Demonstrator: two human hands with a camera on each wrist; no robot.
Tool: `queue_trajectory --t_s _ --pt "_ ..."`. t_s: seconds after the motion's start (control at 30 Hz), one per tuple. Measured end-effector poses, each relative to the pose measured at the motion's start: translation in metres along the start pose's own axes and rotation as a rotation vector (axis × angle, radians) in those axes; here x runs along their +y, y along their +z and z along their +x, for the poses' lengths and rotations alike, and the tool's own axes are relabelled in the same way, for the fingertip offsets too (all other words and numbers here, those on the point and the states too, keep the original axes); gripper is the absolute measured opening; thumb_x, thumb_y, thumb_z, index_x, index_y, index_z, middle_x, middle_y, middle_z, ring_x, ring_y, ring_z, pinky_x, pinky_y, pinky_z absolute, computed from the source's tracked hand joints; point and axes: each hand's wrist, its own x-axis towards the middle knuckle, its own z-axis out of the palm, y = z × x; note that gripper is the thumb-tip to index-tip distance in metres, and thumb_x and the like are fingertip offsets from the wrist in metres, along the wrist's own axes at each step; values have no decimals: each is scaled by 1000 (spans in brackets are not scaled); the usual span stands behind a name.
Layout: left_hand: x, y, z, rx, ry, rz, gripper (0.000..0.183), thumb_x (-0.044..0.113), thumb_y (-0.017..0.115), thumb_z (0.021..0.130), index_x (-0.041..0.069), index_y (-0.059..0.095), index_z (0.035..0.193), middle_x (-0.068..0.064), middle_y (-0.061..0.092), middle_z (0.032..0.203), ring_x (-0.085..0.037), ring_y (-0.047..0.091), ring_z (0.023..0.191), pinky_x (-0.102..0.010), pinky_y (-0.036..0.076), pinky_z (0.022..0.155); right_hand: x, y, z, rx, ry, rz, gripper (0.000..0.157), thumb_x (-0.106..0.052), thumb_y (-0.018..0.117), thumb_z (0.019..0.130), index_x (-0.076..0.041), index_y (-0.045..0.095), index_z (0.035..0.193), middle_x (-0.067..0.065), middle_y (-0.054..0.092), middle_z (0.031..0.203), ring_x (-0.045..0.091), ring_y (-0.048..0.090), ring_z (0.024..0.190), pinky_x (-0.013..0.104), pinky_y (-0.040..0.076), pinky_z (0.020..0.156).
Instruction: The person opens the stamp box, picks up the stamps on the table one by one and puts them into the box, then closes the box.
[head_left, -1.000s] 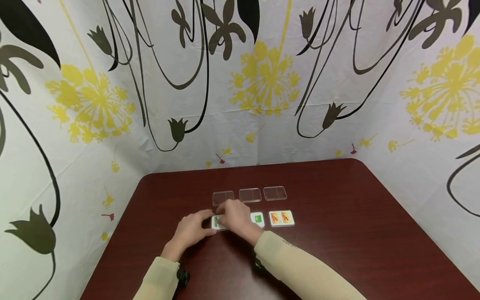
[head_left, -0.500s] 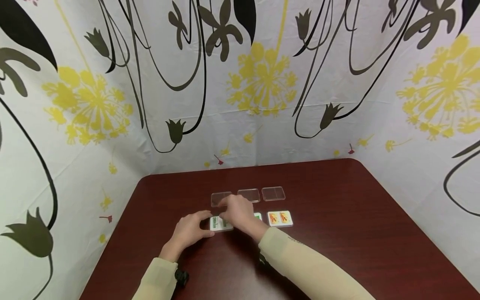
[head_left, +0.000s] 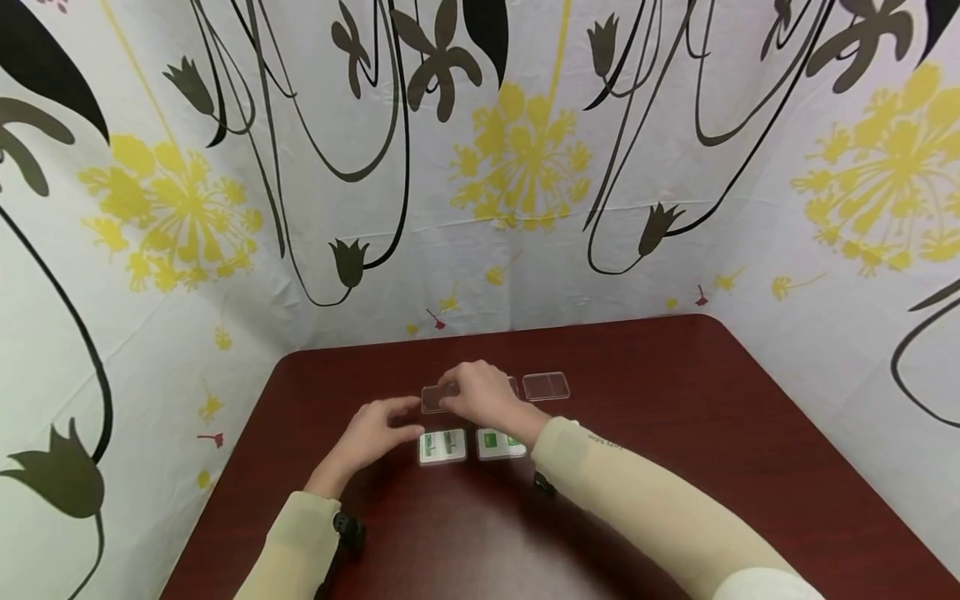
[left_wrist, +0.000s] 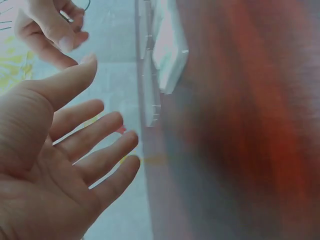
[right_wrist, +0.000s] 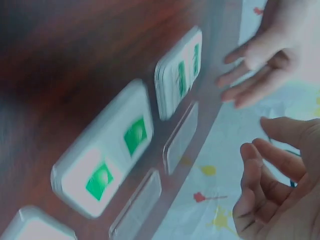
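Note:
My left hand (head_left: 371, 435) hovers left of a flat white case (head_left: 442, 447) with two green printed labels; its fingers are spread in the left wrist view and hold nothing. The right hand (head_left: 486, 397) is raised over the row of clear plastic lids, beside the left lid (head_left: 432, 400) and partly covering the middle lid. In the right wrist view its fingers curl loosely, with nothing visible between them. A second white case (right_wrist: 107, 155) with two green squares lies beside the first. At the lower left corner of that view a third white case (right_wrist: 37, 227) shows in part.
A third clear lid (head_left: 546, 386) lies at the right end of the back row. The dark red table (head_left: 675, 433) meets patterned fabric walls (head_left: 517, 275) at the back and sides. My right sleeve (head_left: 637, 483) covers the case at the right.
Both hands have lifted off the left white case and moved away from me towards the clear lids. Both green-marked cases now show more fully; the right sleeve now hides the orange-printed one.

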Motion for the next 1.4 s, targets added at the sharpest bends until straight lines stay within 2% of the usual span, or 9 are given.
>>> queue_trajectory --t_s 0.13,0.3,0.4,0.5,0.7,0.83,1.0,1.13,1.4 --pt "8 -9 14 57 32 105 57 33 79 89 14 61 140 -6 60 140 -29 54 130 -54 44 104 10 -7 13 -10 -59 -53 30 -33 76 91 -18 77 116 -2 73 108 9 63 74 31 51 59" --pt "4 -13 30 74 75 250 61 39 76 91 16 57 145 -9 49 150 -32 41 140 -57 37 108 27 -6 25 -22 -184 -253 35 -38 73 92 -20 75 122 -2 67 110 22 60 102 42 49 84" --pt "-4 -11 35 56 86 324 67 42 74 92 18 51 150 -13 36 159 -37 23 149 -64 31 109 37 -1 29 -73 -219 -368 44 -45 71 93 -23 70 131 1 63 125 25 53 119 50 43 96" --pt "-11 -7 41 25 71 388 74 47 73 91 22 44 154 -16 23 164 -42 7 151 -70 22 110 46 4 30 -138 -237 -446 57 -54 67 93 -26 60 142 6 49 149 31 39 138 59 32 108" --pt "-19 3 55 -62 16 474 79 54 70 91 25 39 157 -19 10 166 -48 -4 150 -76 10 108 69 19 33 -225 -175 -539 75 -73 55 90 -32 47 152 8 19 166 38 15 151 68 13 114" --pt "-23 8 61 -111 -34 485 77 55 68 92 25 40 157 -19 10 166 -48 -5 150 -77 9 108 81 28 35 -241 -129 -538 75 -78 53 86 -35 53 148 7 18 167 40 15 151 70 12 113" --pt "-28 11 64 -120 -59 464 71 55 69 91 27 47 153 -17 14 166 -48 -2 150 -76 9 109 85 33 35 -244 -100 -473 72 -77 58 84 -35 58 143 6 20 166 41 15 150 71 8 113" --pt "-29 11 64 -101 -40 425 66 51 72 91 25 53 149 -16 19 165 -48 1 150 -77 10 107 85 37 34 -228 -76 -406 68 -74 62 84 -35 61 140 5 24 165 38 16 150 69 8 114" --pt "-32 10 67 -84 19 432 63 46 74 90 21 57 145 -11 22 165 -45 6 151 -76 13 108 78 40 31 -192 -81 -298 59 -61 69 88 -26 66 135 7 32 160 34 25 146 63 23 112"
